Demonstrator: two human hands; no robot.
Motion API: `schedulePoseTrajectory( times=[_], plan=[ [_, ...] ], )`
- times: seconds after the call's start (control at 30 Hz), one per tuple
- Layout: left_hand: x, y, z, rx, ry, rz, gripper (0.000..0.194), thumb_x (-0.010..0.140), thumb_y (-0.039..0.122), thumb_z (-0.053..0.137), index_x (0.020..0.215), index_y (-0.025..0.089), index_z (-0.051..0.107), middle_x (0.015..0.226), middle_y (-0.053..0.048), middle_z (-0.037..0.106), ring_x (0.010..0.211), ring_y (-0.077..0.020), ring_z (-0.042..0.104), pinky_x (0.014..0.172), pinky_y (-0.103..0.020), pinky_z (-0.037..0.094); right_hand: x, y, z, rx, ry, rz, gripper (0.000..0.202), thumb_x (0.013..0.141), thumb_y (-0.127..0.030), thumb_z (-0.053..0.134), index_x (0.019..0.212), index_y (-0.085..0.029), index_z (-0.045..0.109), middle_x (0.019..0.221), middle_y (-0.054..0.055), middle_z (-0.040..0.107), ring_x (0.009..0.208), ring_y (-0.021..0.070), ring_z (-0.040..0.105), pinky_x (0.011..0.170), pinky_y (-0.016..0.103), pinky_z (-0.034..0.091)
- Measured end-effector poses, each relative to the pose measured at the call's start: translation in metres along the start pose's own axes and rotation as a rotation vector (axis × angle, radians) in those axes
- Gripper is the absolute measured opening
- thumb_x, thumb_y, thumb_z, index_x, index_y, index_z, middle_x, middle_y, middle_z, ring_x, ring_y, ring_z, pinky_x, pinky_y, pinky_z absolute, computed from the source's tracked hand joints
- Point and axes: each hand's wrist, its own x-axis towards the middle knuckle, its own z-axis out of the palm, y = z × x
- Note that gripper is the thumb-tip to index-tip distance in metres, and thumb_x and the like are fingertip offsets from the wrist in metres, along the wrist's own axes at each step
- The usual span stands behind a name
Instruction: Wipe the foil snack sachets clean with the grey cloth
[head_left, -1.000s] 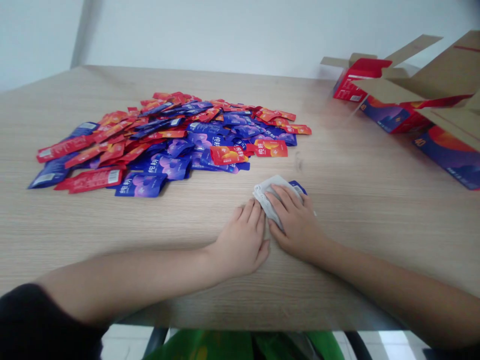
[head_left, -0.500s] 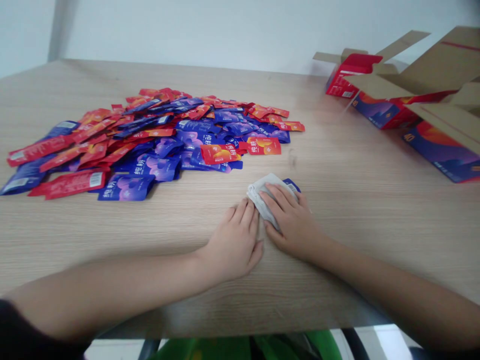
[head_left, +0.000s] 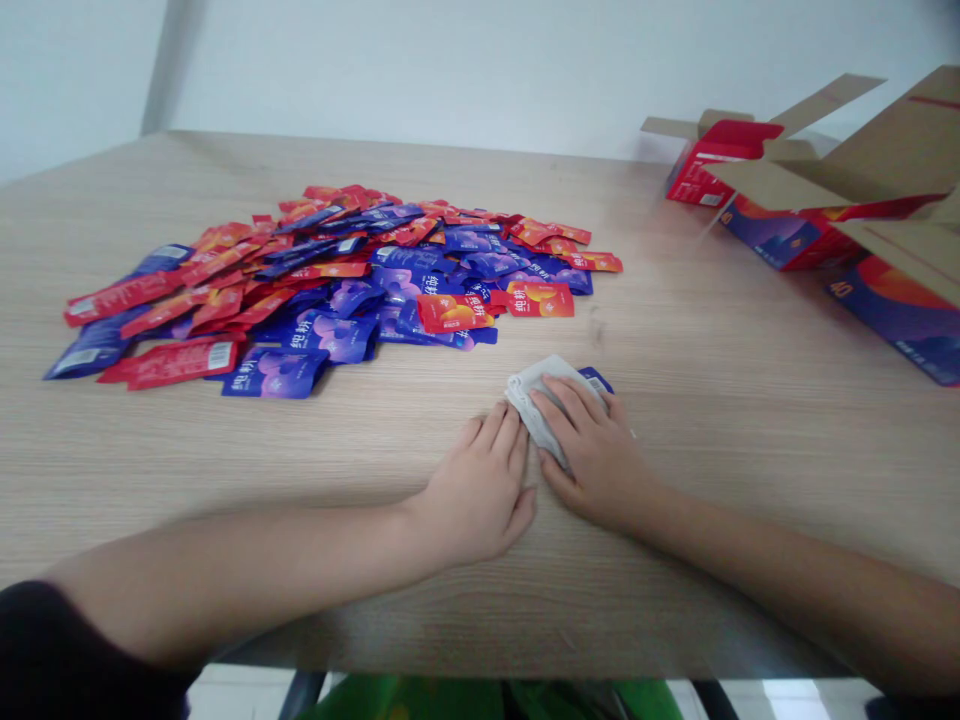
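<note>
A folded greyish-white cloth [head_left: 541, 395] lies on the table, with what looks like a gathered edge or cord on its left side. My right hand [head_left: 596, 450] rests over it, fingers across the top and thumb along the near edge. Beyond those fingers, the end of a blue sachet [head_left: 598, 380] pokes out; the rest of it is hidden. Flat on the table, my left hand [head_left: 481, 480] has its fingers stretched out, their tips by the cloth's left corner. Farther back and left spreads a heap of red sachets [head_left: 187, 362] and blue sachets [head_left: 276, 374].
Several opened cardboard boxes stand at the right: a red one [head_left: 709, 170] at the back, a blue and red one [head_left: 772, 235] nearer, and another [head_left: 900, 318] cut off by the frame. A pale wall [head_left: 420, 70] rises behind the wooden table [head_left: 360, 440].
The whole view has shifted slightly, so everything sits a little farther right and lower. Both hands and the cloth keep nearly the same places on the table.
</note>
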Motion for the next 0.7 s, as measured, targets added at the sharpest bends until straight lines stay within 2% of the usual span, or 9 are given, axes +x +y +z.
schedulePoseTrajectory(
  times=[0.27,0.5,0.7],
  plan=[
    [-0.002,-0.001,0.0,-0.021,-0.015,0.0,0.066,0.092,0.04,0.039,0.142,-0.004,0.04,0.147,-0.029,0.039,0.139,-0.0417,0.033,0.111,-0.05,0.028,0.003,0.013,0.001,0.064,0.007,-0.073,0.057,0.09,-0.038,0.046,0.142,-0.016,0.045,0.151,0.014,0.041,0.137,0.0309,0.034,0.106,0.05,0.025],
    [-0.005,-0.002,0.0,-0.019,-0.028,0.001,0.067,0.094,0.041,0.038,0.144,-0.004,0.038,0.149,-0.029,0.035,0.14,-0.0413,0.033,0.11,-0.051,0.03,0.002,0.012,-0.002,0.068,-0.004,-0.08,0.056,0.09,-0.039,0.046,0.141,-0.015,0.046,0.151,0.015,0.041,0.136,0.0315,0.035,0.107,0.05,0.025],
    [-0.005,-0.002,-0.003,-0.018,-0.022,0.001,0.065,0.094,0.041,0.039,0.143,-0.002,0.041,0.149,-0.026,0.038,0.139,-0.0404,0.034,0.109,-0.05,0.031,-0.001,0.007,-0.005,0.032,-0.011,-0.055,0.056,0.091,-0.038,0.044,0.141,-0.012,0.046,0.15,0.018,0.041,0.135,0.0323,0.037,0.105,0.052,0.026]
  ],
)
